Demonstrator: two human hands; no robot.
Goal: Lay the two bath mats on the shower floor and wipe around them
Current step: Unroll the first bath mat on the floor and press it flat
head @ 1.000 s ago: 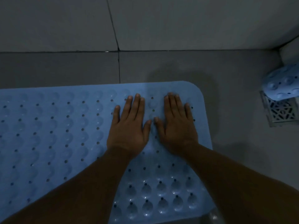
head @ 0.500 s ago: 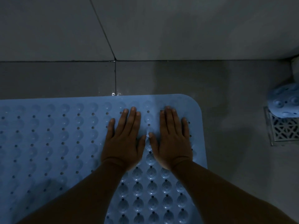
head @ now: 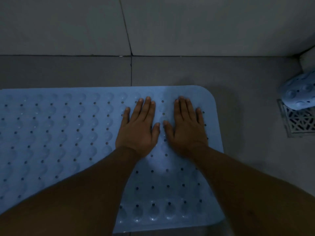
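A light blue bath mat (head: 56,133) with rows of holes and suction bumps lies flat on the grey shower floor (head: 247,116). It runs off the left edge, and its rounded far right corner is in view. My left hand (head: 139,128) and my right hand (head: 186,127) rest palm down side by side on the mat near that corner, fingers together and flat, holding nothing. A second blue mat (head: 300,94), curled up, sits at the right edge against the wall.
A metal floor drain grate (head: 301,123) lies at the right, partly under the curled mat. The grey tiled wall (head: 170,26) meets the floor just beyond the flat mat. A strip of bare floor runs between mat and wall.
Both hands stay flat on the mat. They slid toward me half a second ago and have moved back up toward the far right corner, with the view shifting slightly.
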